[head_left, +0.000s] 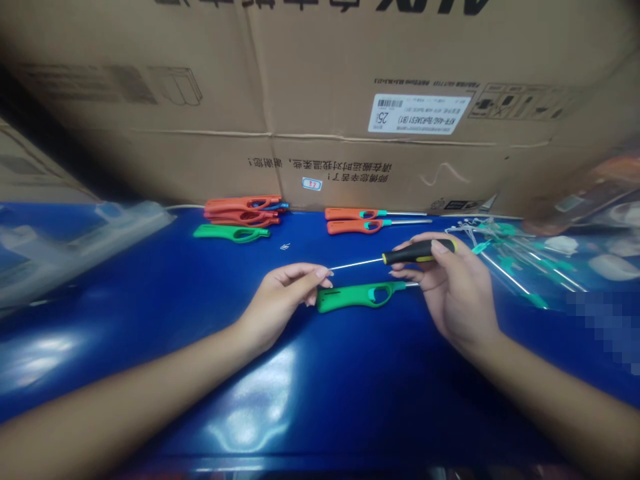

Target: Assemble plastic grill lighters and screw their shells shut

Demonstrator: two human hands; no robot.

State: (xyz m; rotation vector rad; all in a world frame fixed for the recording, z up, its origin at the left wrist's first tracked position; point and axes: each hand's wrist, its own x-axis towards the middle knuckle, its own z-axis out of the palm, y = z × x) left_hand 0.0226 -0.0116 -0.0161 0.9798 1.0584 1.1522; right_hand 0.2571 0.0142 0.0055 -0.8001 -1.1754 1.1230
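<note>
My right hand [457,280] is wrapped round the black and yellow handle of a screwdriver [413,253], its thin shaft pointing left. At the shaft's tip, the thumb and fingers of my left hand [287,290] are pinched together; whatever they hold there is too small or hidden to make out. Just below the shaft lies a green gas lighter [345,298] with a teal trigger and a metal tube. Its butt end is beside my left fingertips, and the tube's far end passes behind my right hand. A few tiny light slivers, perhaps screws [285,247], rest farther back on the blue table.
Two orange lighters [353,227] with metal tubes lie at the back. Left of them are stacked orange handles [240,212] and a green handle [225,232]. Tubes with teal parts [520,260] are heaped at right. A large cardboard box [200,153] stands behind; plastic wrapping [100,247] lies left.
</note>
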